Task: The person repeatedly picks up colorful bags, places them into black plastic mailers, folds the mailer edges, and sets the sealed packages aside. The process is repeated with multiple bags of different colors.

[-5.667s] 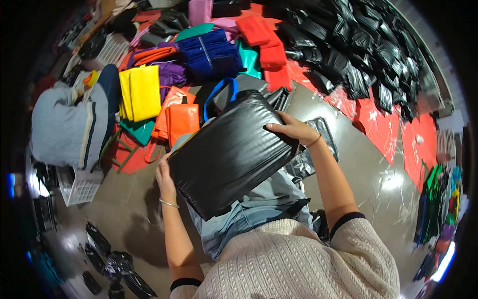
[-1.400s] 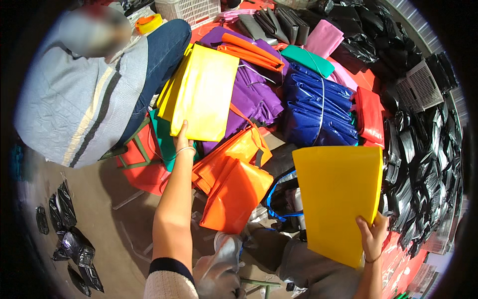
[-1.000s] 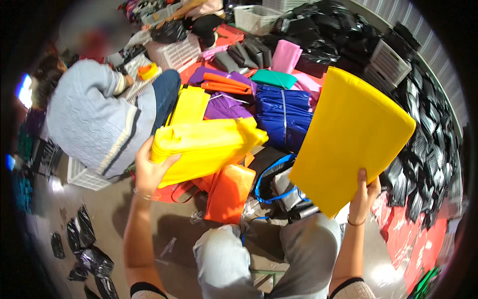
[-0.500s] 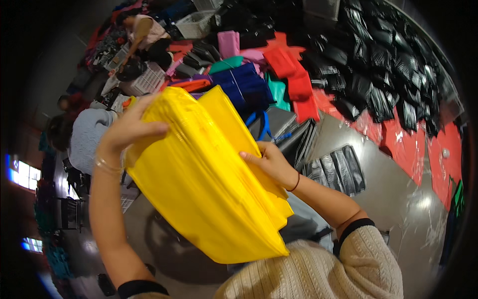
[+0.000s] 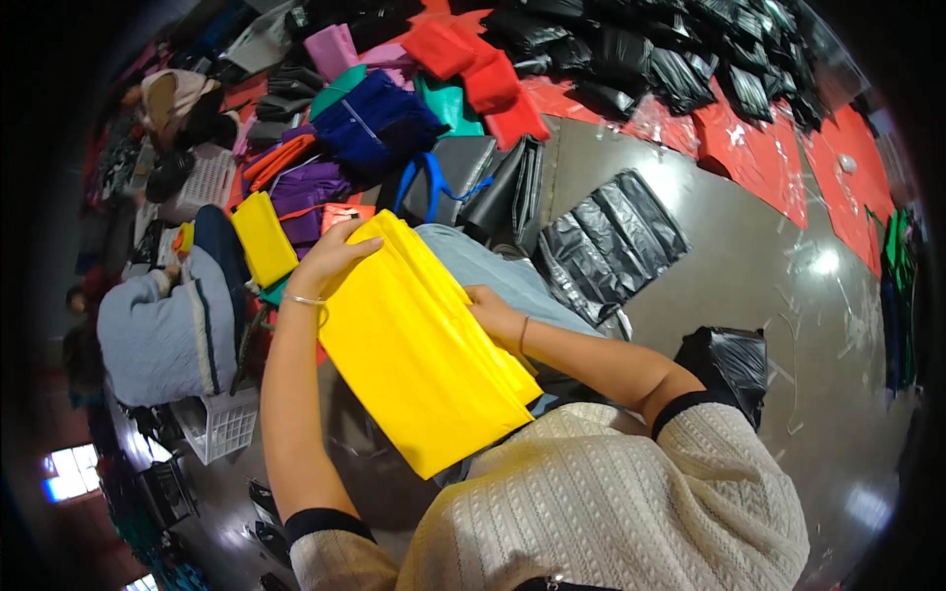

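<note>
Seen from above, a person in a cream knitted top holds a stack of yellow bags (image 5: 419, 369) over their lap. Left hand (image 5: 333, 258) grips the far left corner of the stack, fingers curled over its edge, a thin bracelet on the wrist. Right hand (image 5: 496, 317) presses on the stack's right side, fingers closed on the fold. The bags lie tilted, near end hanging toward the person's chest.

Beyond the stack, on the floor (image 5: 749, 266), lie heaps of coloured bags: blue bags (image 5: 379, 123), purple bags (image 5: 307, 192), red bags (image 5: 473, 69), a pink one (image 5: 333, 49), and another yellow pile (image 5: 264, 238) to the left. Flat black bags (image 5: 611, 241) are spread to the right, and a bunched black bag (image 5: 729, 364) sits near the person's right elbow. Rows of black bags (image 5: 690, 69) line the far edge over red sheets (image 5: 759, 138).

At left another person in a grey top (image 5: 163, 330) sits bent forward, a white basket (image 5: 222, 424) just beside them.
</note>
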